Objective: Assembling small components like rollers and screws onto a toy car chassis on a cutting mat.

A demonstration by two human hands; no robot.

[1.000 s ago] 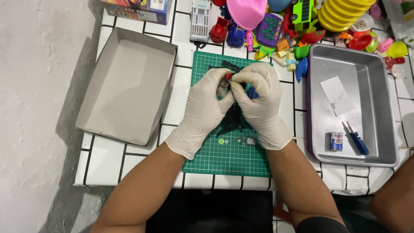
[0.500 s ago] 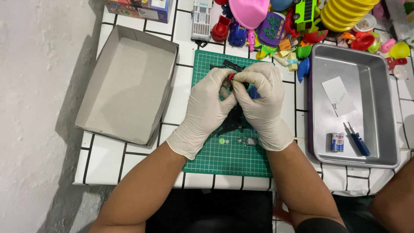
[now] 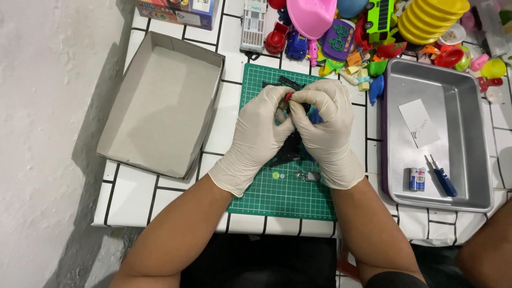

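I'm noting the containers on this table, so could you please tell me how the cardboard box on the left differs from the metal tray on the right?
The cardboard box is grey, matte and sits turned at an angle; the metal tray is shiny silver and lies nearly square to the table. The cardboard box holds nothing, while the metal tray holds a white card, batteries and a blue screwdriver. Both are open-topped, rectangular and flank the green cutting mat.
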